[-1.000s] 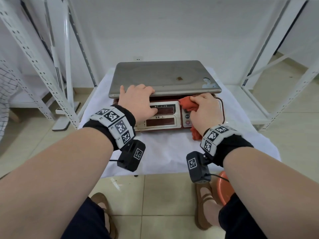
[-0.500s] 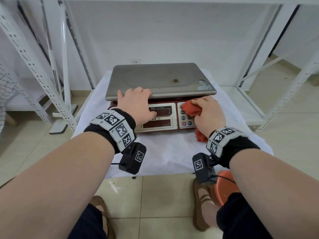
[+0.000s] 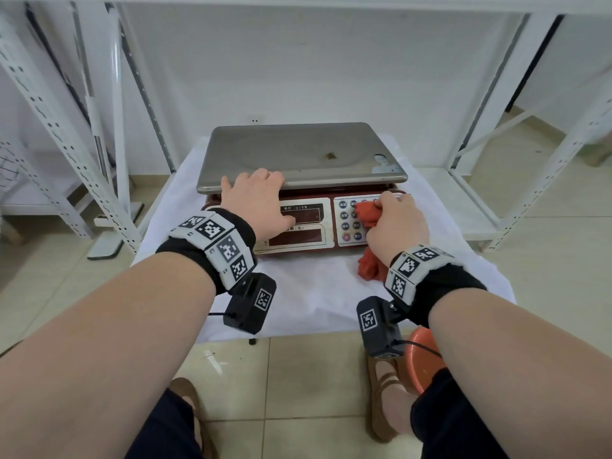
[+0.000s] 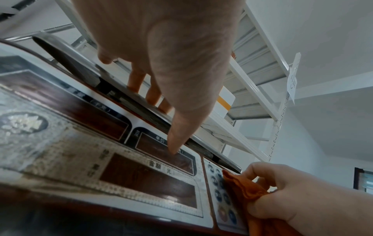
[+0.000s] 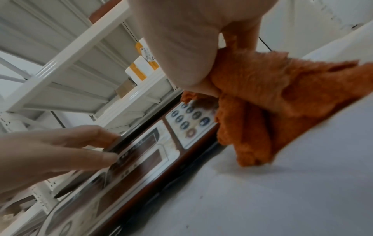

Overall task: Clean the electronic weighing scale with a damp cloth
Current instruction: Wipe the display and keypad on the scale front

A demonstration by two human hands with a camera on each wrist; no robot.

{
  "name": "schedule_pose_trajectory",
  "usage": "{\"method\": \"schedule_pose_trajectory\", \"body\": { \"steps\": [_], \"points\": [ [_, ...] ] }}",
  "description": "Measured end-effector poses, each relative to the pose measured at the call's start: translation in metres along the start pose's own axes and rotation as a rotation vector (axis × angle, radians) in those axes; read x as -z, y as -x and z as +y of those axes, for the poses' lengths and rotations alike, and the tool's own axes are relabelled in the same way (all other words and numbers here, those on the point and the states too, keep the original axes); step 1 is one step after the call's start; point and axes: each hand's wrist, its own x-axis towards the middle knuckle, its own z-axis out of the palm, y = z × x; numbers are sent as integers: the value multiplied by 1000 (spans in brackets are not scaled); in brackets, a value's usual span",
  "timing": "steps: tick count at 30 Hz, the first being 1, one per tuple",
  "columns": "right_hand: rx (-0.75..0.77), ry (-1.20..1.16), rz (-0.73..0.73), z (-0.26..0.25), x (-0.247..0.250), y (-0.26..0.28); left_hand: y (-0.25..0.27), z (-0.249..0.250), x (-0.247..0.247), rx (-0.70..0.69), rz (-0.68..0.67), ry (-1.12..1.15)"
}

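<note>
The left hand (image 3: pixel 256 202) lies flat, fingers straight on the scale (image 3: pixel 298 193) — right hand (image 3: pixel 399 223) grips a bunched orange cloth (image 3: pixel 367 215) against its worn keypad, mid-frame.

- Your left hand (image 3: pixel 256 203) rests on the scale (image 3: pixel 301 190), fingers over the platter's near edge.
- Your right hand (image 3: pixel 395 223) grips the orange cloth (image 3: pixel 367 215) on the keypad (image 3: pixel 347 223).

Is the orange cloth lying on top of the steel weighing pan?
No, the right hand holds the orange cloth against the keypad, below the steel weighing pan.
</note>
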Motion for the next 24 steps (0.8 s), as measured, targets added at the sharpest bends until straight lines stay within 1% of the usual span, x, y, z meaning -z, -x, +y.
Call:
{"method": "schedule_pose_trajectory", "body": {
  "steps": [2,3,6,8,10,14,16,19,21,22,24],
  "points": [
    [24,-47,-15,4,6,-2,0,-1,1,-1,-8,-1],
    [9,-59,-14,8,11,-4,0,-1,2,-2,-14,0],
    [-113,-36,-6,16,19,-6,0,-1,3,-1,-28,13],
    [-148,-19,-18,10,16,-3,1,-1,3,2,-38,21],
    [-110,-50,-31,-2,8,2,1,-2,3,-1,-48,23],
    [35,-110,-98,-20,-7,5,1,-2,5,7,-55,26],
    [38,-155,-104,-17,-5,2,1,-1,5,8,-63,27],
    [-64,-211,-2,1,6,-6,1,-1,6,7,-61,27],
    [-156,-191,60,9,9,-7,1,0,5,2,-54,17],
    [-176,-159,60,10,9,-7,1,1,5,1,-49,9],
    [-168,-112,41,4,4,-4,2,1,3,2,-39,0]
  ]
}}
